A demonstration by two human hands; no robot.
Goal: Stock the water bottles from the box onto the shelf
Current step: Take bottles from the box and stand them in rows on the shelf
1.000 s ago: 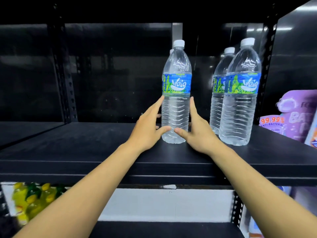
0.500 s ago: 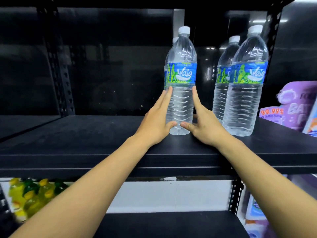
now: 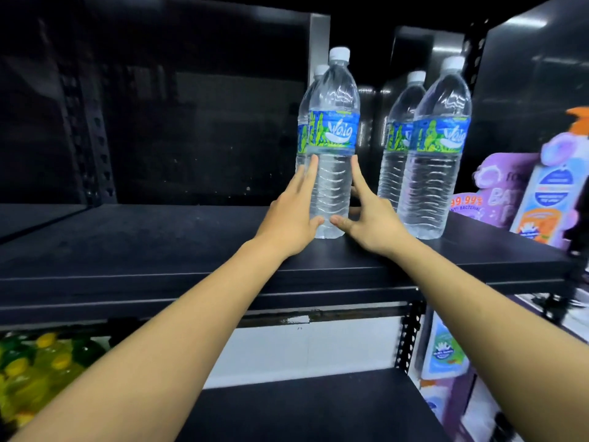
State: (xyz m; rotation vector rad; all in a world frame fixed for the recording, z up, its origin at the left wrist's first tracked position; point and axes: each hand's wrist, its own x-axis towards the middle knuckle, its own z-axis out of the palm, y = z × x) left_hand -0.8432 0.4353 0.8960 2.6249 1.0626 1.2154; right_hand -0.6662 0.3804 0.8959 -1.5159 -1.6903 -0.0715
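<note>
Both my hands flank the upright water bottle (image 3: pixel 333 186) on the black shelf (image 3: pixel 143 247), left hand (image 3: pixel 288 218) and right hand (image 3: pixel 374 220) with fingers straight against its sides, gripping nothing. Behind it a second bottle (image 3: pixel 319 70) is nearly hidden, only its cap and one edge showing. At right, the purple packs (image 3: pixel 497 186) are blurred.

At the far right a purple pack (image 3: pixel 497 186) printed "99.99% anti bacterial" stands upright. Just in front of it is a pale pump bottle (image 3: pixel 549 199) with blue and orange labels and an orange pump (image 3: pixel 578 119). Lower right, a pouch (image 3: pixel 444 349) with a blue-green label stands beside a black perforated post (image 3: pixel 409 333). A white panel (image 3: pixel 302 349) runs behind the lower level. Bottom left sits a blurred cluster of yellow and green bottles (image 3: pixel 41 362). Another perforated post (image 3: pixel 86 138) rises at upper left.
</note>
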